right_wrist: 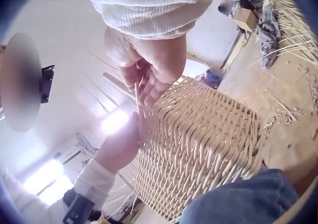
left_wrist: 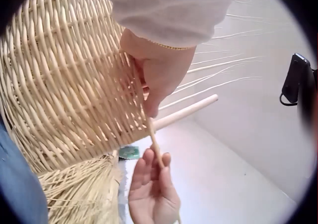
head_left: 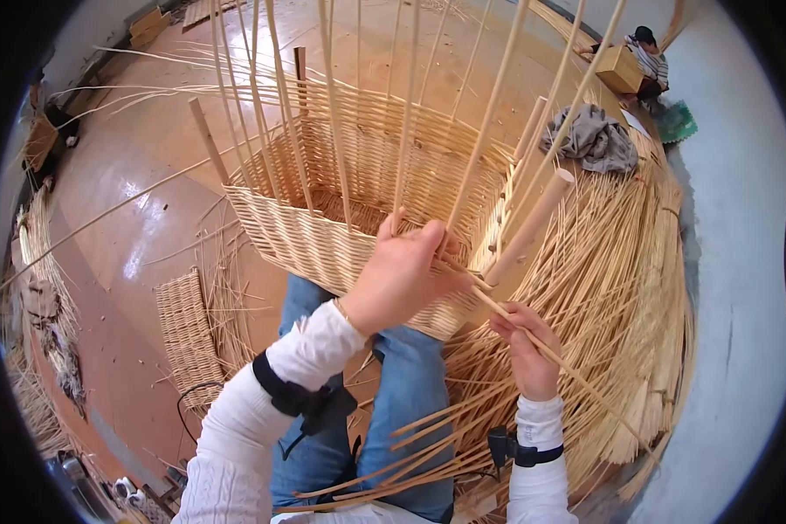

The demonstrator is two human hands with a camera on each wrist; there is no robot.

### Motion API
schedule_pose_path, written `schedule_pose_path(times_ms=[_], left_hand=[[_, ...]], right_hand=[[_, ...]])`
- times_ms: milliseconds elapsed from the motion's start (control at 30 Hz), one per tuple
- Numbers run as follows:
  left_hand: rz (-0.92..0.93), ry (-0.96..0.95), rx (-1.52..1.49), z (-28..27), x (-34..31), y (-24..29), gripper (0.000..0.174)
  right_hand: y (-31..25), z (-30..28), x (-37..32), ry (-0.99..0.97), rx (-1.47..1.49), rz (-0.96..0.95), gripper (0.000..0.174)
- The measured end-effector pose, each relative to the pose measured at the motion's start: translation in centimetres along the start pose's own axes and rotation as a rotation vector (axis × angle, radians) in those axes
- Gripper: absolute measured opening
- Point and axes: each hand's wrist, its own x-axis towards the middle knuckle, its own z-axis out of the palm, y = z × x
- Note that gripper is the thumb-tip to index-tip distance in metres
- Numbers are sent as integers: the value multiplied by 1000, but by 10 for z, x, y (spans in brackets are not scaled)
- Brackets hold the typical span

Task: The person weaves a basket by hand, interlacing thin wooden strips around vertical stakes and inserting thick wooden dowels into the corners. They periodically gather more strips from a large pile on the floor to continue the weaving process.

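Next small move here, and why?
Probably use the right hand to draw the cane snug toward the corner post, with the left hand steadying it. The cane runs from the left hand at the rim of the basket to the right hand, and its long tail beyond that isn't woven in yet.

Stakes [head_left: 496,87] fence the basket [head_left: 306,249], tightest at left; gaps between give a way in (wider toward right). Thick post [head_left: 531,224] blocks near-right corner, straw [head_left: 620,271] crowds beyond.
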Motion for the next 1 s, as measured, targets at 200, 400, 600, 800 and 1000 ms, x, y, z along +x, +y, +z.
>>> schedule_pose_path(times_ms=[200,400,600,800,1000], left_hand=[[64,-67,98,7,1,-18,33],[89,-63,23,10,1,-24,32],[184,141,13,19,-3,-25,40],[123,285,-3,30,-4,-22,33],[51,258,-59,-7,0,-2,33]], right_hand=[[0,38,-13,476,-52,-181,21],[-26,57,-18,1030,-12,-354,18],[-111,27,16,360,-822,-225,21],[-163,144,122,33,-1787,-905,25],[-150,99,153,166,-774,-414,20]])
